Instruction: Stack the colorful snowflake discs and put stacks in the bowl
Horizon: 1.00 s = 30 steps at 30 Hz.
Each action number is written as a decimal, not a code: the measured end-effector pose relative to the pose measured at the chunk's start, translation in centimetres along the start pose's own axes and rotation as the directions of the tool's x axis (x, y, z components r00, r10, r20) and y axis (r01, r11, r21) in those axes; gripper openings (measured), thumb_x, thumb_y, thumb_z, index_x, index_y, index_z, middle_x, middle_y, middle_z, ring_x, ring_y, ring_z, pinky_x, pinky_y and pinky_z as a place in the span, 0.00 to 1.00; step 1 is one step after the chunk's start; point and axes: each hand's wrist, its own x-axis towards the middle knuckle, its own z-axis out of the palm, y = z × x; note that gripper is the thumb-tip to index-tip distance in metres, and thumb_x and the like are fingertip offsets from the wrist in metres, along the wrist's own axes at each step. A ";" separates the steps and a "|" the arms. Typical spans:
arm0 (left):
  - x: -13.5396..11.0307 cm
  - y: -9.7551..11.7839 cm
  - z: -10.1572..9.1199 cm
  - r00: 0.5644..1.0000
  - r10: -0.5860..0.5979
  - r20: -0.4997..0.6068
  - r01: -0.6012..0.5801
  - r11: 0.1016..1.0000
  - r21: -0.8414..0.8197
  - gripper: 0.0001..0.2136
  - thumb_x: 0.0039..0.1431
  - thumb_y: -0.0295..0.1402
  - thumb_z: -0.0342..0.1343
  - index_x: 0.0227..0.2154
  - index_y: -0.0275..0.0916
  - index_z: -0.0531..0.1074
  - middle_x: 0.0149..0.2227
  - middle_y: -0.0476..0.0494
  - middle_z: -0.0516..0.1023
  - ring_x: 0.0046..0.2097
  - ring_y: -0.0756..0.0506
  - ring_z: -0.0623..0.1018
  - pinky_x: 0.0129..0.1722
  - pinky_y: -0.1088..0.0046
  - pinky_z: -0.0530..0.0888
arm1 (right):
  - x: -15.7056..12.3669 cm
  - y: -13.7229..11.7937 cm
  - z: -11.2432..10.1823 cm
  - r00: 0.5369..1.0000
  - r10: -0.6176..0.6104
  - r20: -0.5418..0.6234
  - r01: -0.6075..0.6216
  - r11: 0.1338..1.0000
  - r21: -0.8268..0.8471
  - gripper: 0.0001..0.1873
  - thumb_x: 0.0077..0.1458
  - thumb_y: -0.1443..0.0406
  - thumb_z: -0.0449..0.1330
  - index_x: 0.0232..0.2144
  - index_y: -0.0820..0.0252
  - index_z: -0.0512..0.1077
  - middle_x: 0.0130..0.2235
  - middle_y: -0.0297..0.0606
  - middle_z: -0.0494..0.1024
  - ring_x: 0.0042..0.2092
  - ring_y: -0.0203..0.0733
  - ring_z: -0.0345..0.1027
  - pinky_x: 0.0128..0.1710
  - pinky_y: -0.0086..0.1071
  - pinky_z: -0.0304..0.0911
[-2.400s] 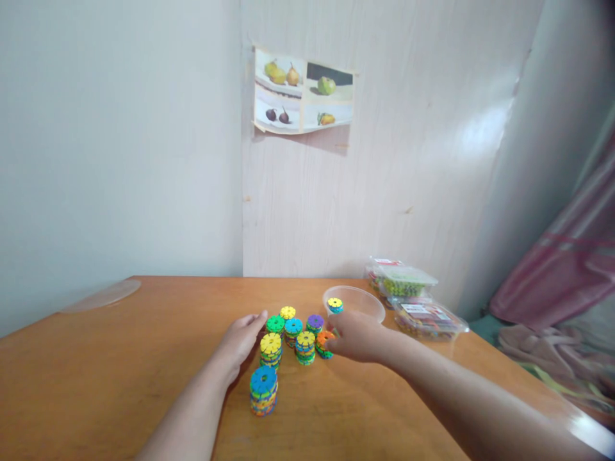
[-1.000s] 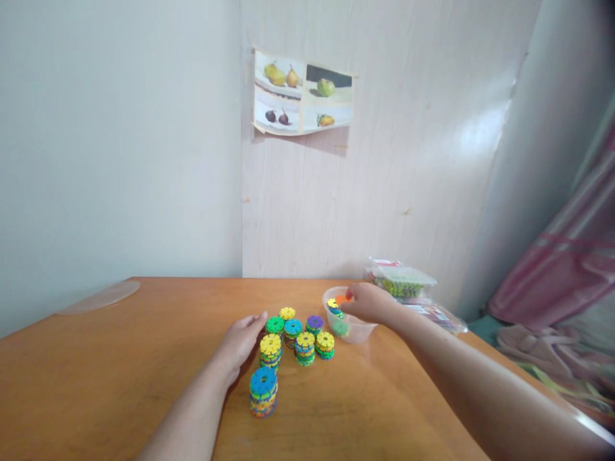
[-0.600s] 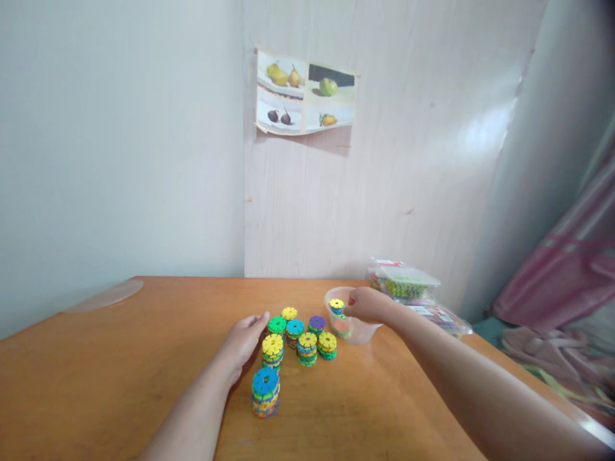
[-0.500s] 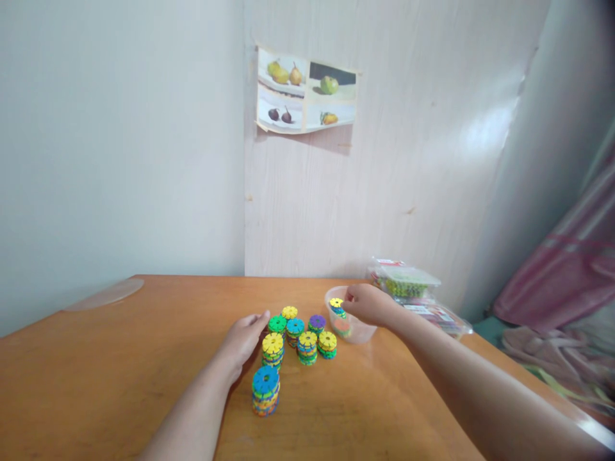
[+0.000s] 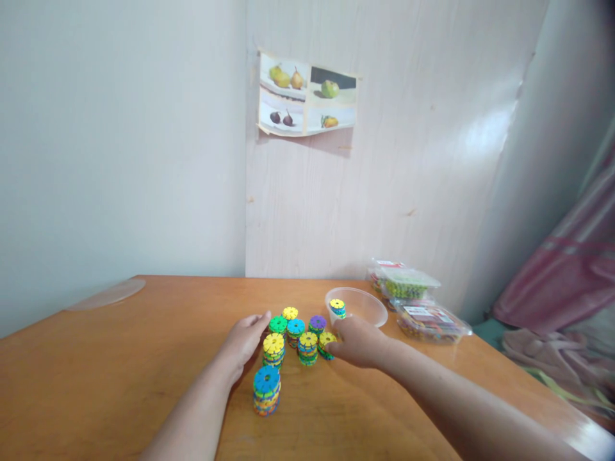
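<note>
Several stacks of notched plastic discs stand on the wooden table. My left hand [image 5: 246,339] rests beside the green-topped stack [image 5: 277,324], thumb and fingers stretched out, holding nothing I can see. My right hand [image 5: 360,342] has its thumb and fingers around a yellow-topped stack [image 5: 327,339], which it partly covers. Close by are a purple-topped stack [image 5: 318,322], a blue-topped stack [image 5: 295,327] and further yellow-topped stacks. The tallest, blue-topped stack [image 5: 266,381] stands nearest me. Behind my right hand, a clear round tub [image 5: 372,307] holds another yellow-topped stack [image 5: 337,307].
Clear lidded boxes [image 5: 410,282] of small colourful pieces are piled at the back right, with another box [image 5: 432,322] in front. A translucent lid [image 5: 108,296] lies at the table's far left edge. Fruit pictures [image 5: 307,96] hang on the wall.
My right hand has come out of the tub, moving towards me and slightly left onto the yellow-topped stack. The orange disc seen in the tub is now out of sight. My left hand stays put.
</note>
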 end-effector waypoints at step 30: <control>0.0 0.0 0.0 1.000 -0.006 0.015 0.006 1.000 -0.019 0.24 0.44 0.57 0.60 0.26 0.37 0.76 0.31 0.42 0.82 0.41 0.38 0.77 0.39 0.68 0.71 | 3.2 5.6 -3.0 0.986 0.153 -0.060 -0.143 0.979 0.146 0.23 0.53 0.50 0.59 0.42 0.61 0.77 0.39 0.43 0.80 0.37 0.43 0.73 0.28 0.29 0.52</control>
